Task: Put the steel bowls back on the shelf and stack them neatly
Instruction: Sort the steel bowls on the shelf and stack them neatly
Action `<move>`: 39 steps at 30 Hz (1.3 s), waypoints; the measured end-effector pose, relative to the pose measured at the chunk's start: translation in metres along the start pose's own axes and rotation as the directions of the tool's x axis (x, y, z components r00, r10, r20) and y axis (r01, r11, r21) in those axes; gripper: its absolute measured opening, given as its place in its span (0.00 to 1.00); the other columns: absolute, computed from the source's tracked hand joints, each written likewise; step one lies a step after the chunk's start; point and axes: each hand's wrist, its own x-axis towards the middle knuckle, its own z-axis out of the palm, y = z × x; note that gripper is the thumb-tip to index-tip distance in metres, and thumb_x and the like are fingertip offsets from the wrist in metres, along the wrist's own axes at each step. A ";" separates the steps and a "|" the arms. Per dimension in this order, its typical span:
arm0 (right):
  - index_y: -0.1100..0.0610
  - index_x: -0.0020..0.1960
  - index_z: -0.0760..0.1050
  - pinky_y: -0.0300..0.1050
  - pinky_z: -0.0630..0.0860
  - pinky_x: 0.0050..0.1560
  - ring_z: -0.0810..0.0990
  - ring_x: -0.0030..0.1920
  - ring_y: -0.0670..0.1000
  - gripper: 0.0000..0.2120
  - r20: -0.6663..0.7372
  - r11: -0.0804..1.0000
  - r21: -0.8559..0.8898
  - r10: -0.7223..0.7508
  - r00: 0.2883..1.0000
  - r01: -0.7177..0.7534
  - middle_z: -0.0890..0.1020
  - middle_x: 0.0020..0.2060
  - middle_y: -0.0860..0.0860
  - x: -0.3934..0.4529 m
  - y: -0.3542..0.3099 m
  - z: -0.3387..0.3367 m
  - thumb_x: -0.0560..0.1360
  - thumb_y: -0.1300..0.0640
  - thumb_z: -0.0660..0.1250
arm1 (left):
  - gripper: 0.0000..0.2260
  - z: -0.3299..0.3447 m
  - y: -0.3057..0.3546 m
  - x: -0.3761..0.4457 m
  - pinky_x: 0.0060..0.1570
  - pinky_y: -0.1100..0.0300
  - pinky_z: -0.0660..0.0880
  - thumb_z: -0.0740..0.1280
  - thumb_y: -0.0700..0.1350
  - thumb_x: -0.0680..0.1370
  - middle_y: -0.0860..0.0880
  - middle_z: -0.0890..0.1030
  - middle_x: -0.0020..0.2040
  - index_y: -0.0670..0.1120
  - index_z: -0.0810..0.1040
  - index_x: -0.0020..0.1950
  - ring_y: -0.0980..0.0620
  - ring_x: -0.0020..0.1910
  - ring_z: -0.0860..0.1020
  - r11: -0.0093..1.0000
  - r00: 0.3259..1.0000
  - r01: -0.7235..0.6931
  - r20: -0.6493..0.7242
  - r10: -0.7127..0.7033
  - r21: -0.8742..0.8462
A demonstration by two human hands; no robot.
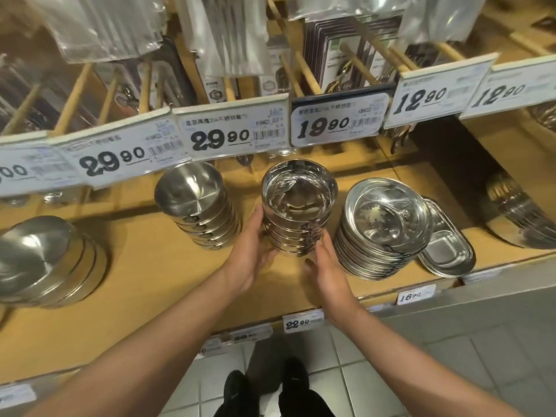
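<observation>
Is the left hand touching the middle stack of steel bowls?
Touching. The head view shows the left hand pressed flat against the side of the middle stack of bowls, no gap visible.

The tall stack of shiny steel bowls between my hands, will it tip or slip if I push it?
The tall stack of shiny steel bowls looks narrow for its height, so probably tippy. Its polished sides likely slip against the left hand and right hand.
</observation>
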 end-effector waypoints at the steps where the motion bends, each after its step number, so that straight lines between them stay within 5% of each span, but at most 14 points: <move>1: 0.35 0.80 0.52 0.48 0.64 0.75 0.65 0.75 0.43 0.24 0.013 1.000 -0.017 -0.017 1.000 0.017 0.65 0.76 0.34 -0.004 0.000 0.002 0.86 0.44 0.52 | 0.16 -0.004 -0.001 -0.004 0.56 0.52 0.78 0.54 0.67 0.81 0.66 0.85 0.50 0.66 0.76 0.62 0.67 0.46 0.83 1.000 1.000 0.001 -0.010 -0.001 0.003; 3: 0.26 0.74 0.55 0.41 0.68 0.68 0.69 0.68 0.32 0.20 0.054 0.998 -0.044 -0.034 0.998 0.036 0.70 0.64 0.20 -0.014 0.001 0.008 0.86 0.46 0.53 | 0.18 -0.011 -0.004 -0.012 0.60 0.50 0.77 0.55 0.68 0.81 0.66 0.84 0.52 0.65 0.75 0.64 0.66 0.50 0.83 1.000 1.000 0.004 -0.017 -0.004 -0.005; 5: 0.27 0.74 0.54 0.40 0.68 0.67 0.70 0.63 0.25 0.21 0.108 0.997 -0.060 -0.040 0.993 0.047 0.71 0.60 0.17 -0.025 0.004 0.013 0.86 0.46 0.53 | 0.21 -0.019 -0.007 -0.023 0.60 0.51 0.77 0.56 0.69 0.80 0.66 0.84 0.55 0.64 0.75 0.67 0.64 0.55 0.82 1.000 0.999 0.013 -0.036 -0.014 -0.022; 11: 0.31 0.76 0.57 0.54 0.65 0.75 0.70 0.72 0.40 0.22 0.202 0.993 -0.108 -0.013 0.979 0.036 0.72 0.68 0.29 -0.054 0.015 0.022 0.84 0.40 0.55 | 0.17 -0.040 -0.020 -0.055 0.52 0.55 0.80 0.56 0.67 0.80 0.67 0.82 0.59 0.66 0.78 0.63 0.67 0.55 0.81 0.996 0.998 0.028 -0.057 -0.033 -0.082; 15: 0.33 0.69 0.69 0.43 0.71 0.62 0.77 0.62 0.36 0.17 0.165 0.991 -0.127 -0.023 0.986 0.044 0.77 0.66 0.33 -0.044 0.009 0.013 0.81 0.35 0.57 | 0.13 -0.054 -0.026 -0.069 0.62 0.49 0.76 0.57 0.69 0.79 0.73 0.80 0.57 0.74 0.77 0.60 0.63 0.63 0.77 0.997 0.998 0.019 -0.062 -0.024 -0.076; 18: 0.38 0.74 0.68 0.57 0.72 0.68 0.76 0.58 0.42 0.23 0.107 0.998 -0.036 0.056 0.993 -0.053 0.74 0.71 0.40 -0.019 -0.013 0.010 0.80 0.34 0.57 | 0.13 -0.055 -0.026 -0.074 0.61 0.48 0.76 0.56 0.70 0.79 0.74 0.79 0.58 0.76 0.75 0.60 0.64 0.63 0.75 0.999 1.000 0.004 -0.027 -0.006 -0.053; 22: 0.27 0.55 0.78 0.64 0.67 0.72 0.73 0.69 0.48 0.13 0.274 1.000 0.011 0.019 0.962 -0.022 0.82 0.57 0.31 -0.003 -0.035 0.020 0.81 0.35 0.55 | 0.15 -0.050 -0.026 -0.074 0.58 0.51 0.75 0.56 0.73 0.77 0.72 0.80 0.59 0.77 0.74 0.60 0.66 0.60 0.79 0.999 1.000 -0.007 -0.009 0.007 -0.051; 28: 0.38 0.73 0.68 0.62 0.68 0.73 0.71 0.72 0.47 0.28 0.325 0.999 -0.044 0.026 0.945 -0.012 0.76 0.70 0.42 -0.013 -0.028 0.024 0.77 0.30 0.55 | 0.18 -0.058 -0.027 -0.078 0.62 0.50 0.75 0.58 0.72 0.76 0.69 0.80 0.61 0.72 0.76 0.63 0.58 0.69 0.71 0.994 0.998 0.009 -0.057 -0.015 -0.107; 32: 0.40 0.72 0.71 0.63 0.71 0.71 0.73 0.72 0.50 0.24 0.338 1.000 -0.031 0.012 0.941 -0.002 0.79 0.66 0.42 -0.020 -0.016 0.037 0.80 0.33 0.54 | 0.23 -0.071 -0.026 -0.090 0.61 0.50 0.75 0.57 0.72 0.76 0.62 0.81 0.64 0.67 0.75 0.67 0.54 0.69 0.73 0.996 0.996 0.024 -0.089 -0.032 -0.087; 39: 0.27 0.71 0.66 0.59 0.69 0.71 0.68 0.73 0.40 0.20 0.487 0.995 -0.089 -0.003 0.874 0.053 0.72 0.70 0.31 -0.035 0.003 0.087 0.81 0.30 0.50 | 0.21 -0.122 -0.024 -0.118 0.57 0.54 0.76 0.56 0.70 0.78 0.60 0.81 0.64 0.66 0.78 0.65 0.53 0.67 0.75 0.994 0.981 0.000 -0.192 -0.022 -0.114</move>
